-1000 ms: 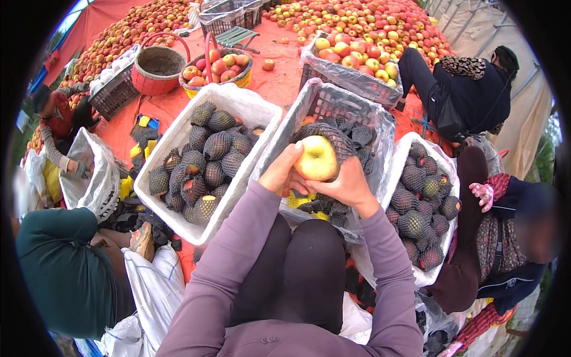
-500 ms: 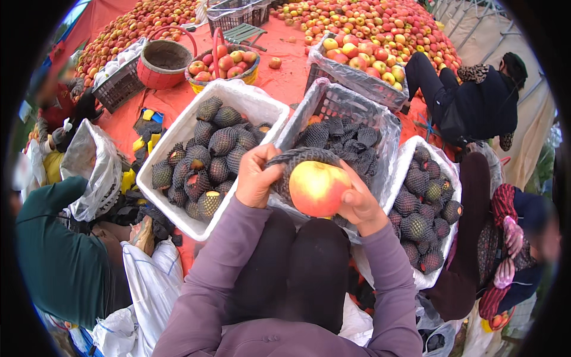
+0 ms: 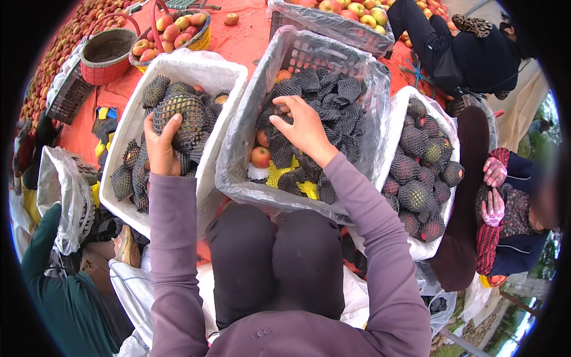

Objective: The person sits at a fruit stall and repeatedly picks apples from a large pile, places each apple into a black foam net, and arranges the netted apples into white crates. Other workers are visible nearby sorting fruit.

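Observation:
My left hand [image 3: 162, 149] is closed around an apple in a black foam net [image 3: 185, 118], low over the white foam box [image 3: 233, 92] on the left. Other netted apples lie under and around it in that box. Over the plastic-lined crate [image 3: 233, 146] in the middle, my right hand [image 3: 304, 126] is open, fingers apart and slightly curled, just above a heap of black foam nets [image 3: 345, 116]. Next to the heap, inside the same crate, are a bare red apple [image 3: 260, 157] and a yellow foam net [image 3: 277, 174].
To the right stands another white box [image 3: 397, 113] of netted apples. Beyond are a crate of bare apples [image 3: 333, 7], an apple basket [image 3: 202, 38] and a red bucket [image 3: 110, 65]. Co-workers sit on both sides; one wears pink gloves [image 3: 493, 190].
Both hands held a partly netted apple before my lap. Now my left hand has carried a netted apple to the left box, and my right hand has let go and moved over the nets.

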A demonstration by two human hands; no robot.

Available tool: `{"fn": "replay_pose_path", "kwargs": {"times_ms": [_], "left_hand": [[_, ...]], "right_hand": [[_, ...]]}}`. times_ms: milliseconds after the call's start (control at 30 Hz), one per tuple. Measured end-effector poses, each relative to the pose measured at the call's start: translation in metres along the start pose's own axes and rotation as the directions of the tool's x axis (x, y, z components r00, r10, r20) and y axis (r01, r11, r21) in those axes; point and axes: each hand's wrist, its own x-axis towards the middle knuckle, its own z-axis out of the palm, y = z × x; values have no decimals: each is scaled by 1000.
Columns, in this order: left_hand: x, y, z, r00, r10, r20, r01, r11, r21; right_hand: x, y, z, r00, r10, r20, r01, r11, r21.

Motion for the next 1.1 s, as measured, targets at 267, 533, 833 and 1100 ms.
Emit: {"fn": "replay_pose_path", "kwargs": {"times_ms": [267, 533, 833, 1100], "left_hand": [[131, -49, -53, 967, -247, -61, 242, 816, 525], [172, -111, -35, 986, -32, 165, -161, 105, 981], [-46, 4, 144, 775, -179, 607, -61, 933, 354], [-77, 25, 155, 828, -171, 535, 122, 985, 125]], "right_hand": [[-9, 126, 79, 911, -124, 394, 386, 595, -705], [1, 94, -15, 969, 239, 55, -207, 918, -339], [-35, -10, -46, 960, 187, -209, -93, 916, 390], [-63, -62, -77, 997, 69, -33, -20, 645, 764]]}}
